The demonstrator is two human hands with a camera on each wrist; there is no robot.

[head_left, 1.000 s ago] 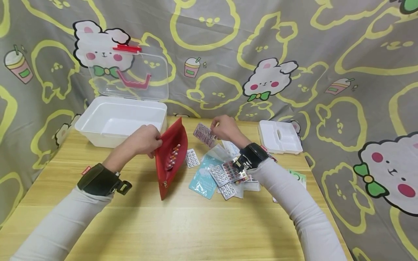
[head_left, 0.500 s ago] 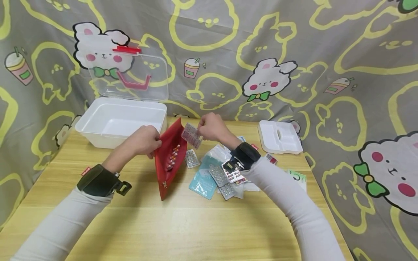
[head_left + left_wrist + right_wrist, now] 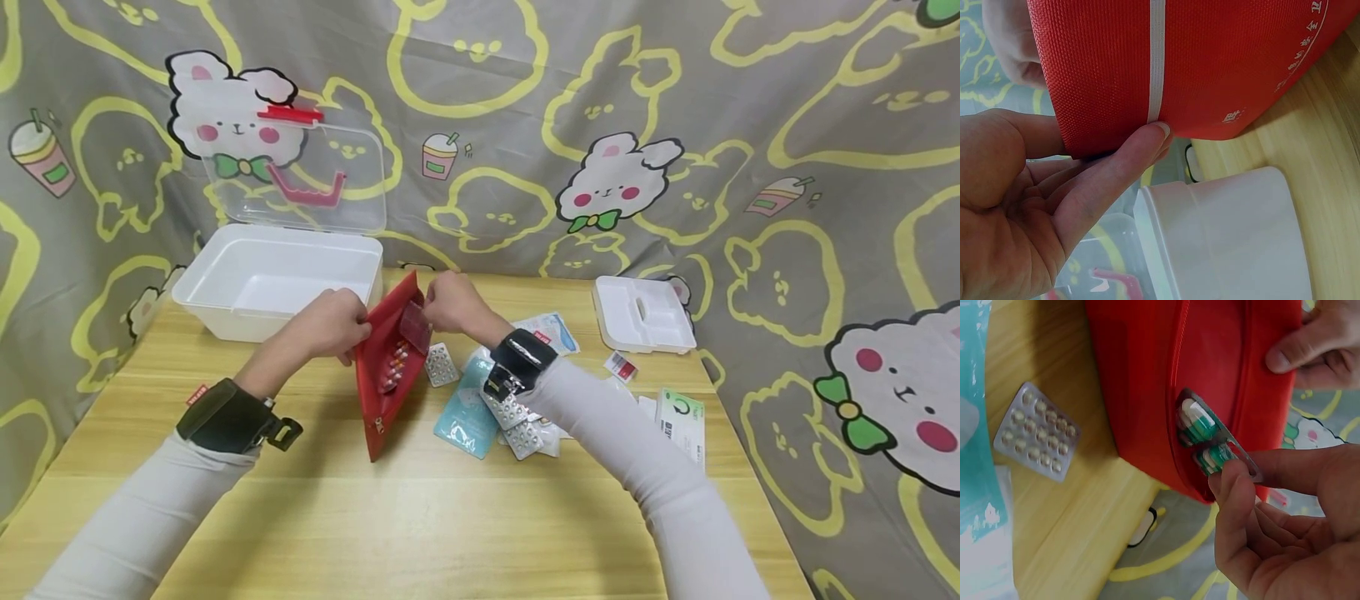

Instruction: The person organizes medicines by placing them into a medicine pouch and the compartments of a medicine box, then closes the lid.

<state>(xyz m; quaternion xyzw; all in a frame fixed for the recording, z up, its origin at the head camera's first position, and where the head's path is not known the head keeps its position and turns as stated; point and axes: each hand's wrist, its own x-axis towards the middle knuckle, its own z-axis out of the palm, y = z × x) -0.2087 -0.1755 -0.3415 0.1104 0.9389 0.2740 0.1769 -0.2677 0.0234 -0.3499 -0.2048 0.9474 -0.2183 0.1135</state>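
Note:
My left hand (image 3: 330, 323) pinches the upper edge of a red zippered pouch (image 3: 1104, 69), which stands tilted on the table with its mouth spread. Inside it, a blister pack of orange and white capsules (image 3: 397, 363) shows in the head view. Between thumb and fingers my right hand (image 3: 1291, 519) holds a blister pack of green and white capsules (image 3: 1200, 425), partly inside the pouch mouth. Beside the pouch lies a silver blister pack of round tablets (image 3: 1038, 432). The far part of the held pack is hidden by the pouch wall.
Behind my left hand stands a white box (image 3: 225, 321) with its clear lid raised. Under my right forearm lie a teal packet (image 3: 465, 421) and several blister packs (image 3: 522, 439). A white compartment tray (image 3: 645, 315) sits at the back right, a green-and-white box (image 3: 684, 425) nearer.
My right hand has moved left, carrying the capsule blister pack from above the table into the pouch mouth. The left hand keeps its hold on the pouch.

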